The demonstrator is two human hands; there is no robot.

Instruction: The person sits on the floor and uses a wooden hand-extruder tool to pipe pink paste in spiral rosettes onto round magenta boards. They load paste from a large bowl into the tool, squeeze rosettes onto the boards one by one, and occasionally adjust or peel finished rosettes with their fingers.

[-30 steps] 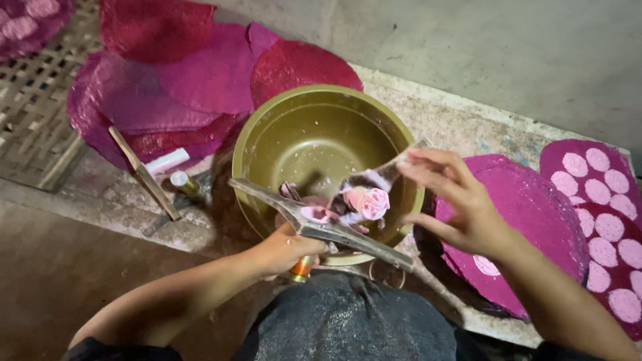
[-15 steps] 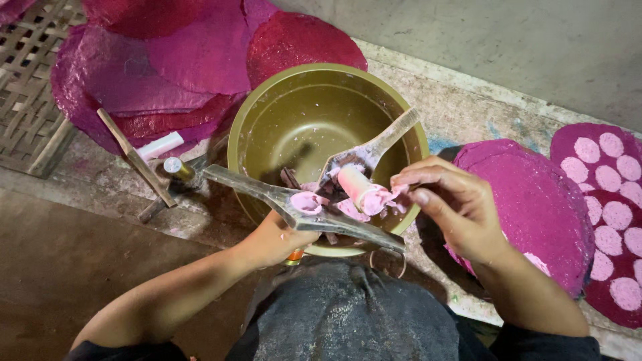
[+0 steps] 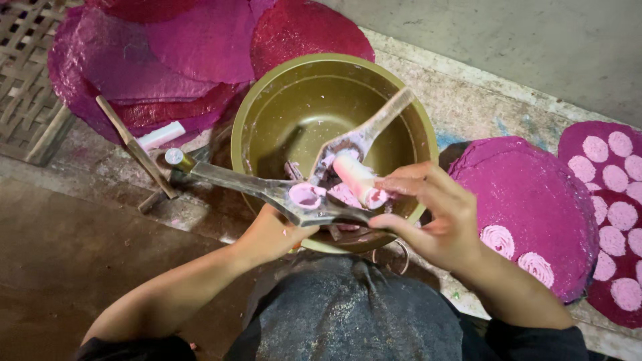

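Note:
My left hand (image 3: pixel 271 235) grips a long metal press tool (image 3: pixel 261 189) with a round pink-filled cup (image 3: pixel 307 196), held across the near rim of a brass-coloured bowl (image 3: pixel 267 100). My right hand (image 3: pixel 431 214) pinches the end of a pink dough roll (image 3: pixel 358 179) just right of the cup. The roll lies against a flat metal spatula (image 3: pixel 374 127) leaning in the bowl. Pink dough smears sit inside the bowl's near wall.
Magenta round sheets (image 3: pixel 187 47) are piled behind the bowl. To the right, a magenta disc (image 3: pixel 535 200) carries two pink rosettes, and another (image 3: pixel 612 194) holds several pink rounds. A wooden stick (image 3: pixel 134 144) lies left, by a woven mat (image 3: pixel 23 73). My knee (image 3: pixel 348 314) is below.
The pink roll has shifted from my fingertips over the cup to rest against the spatula. My right hand has moved slightly right and lower. The view has drifted upward.

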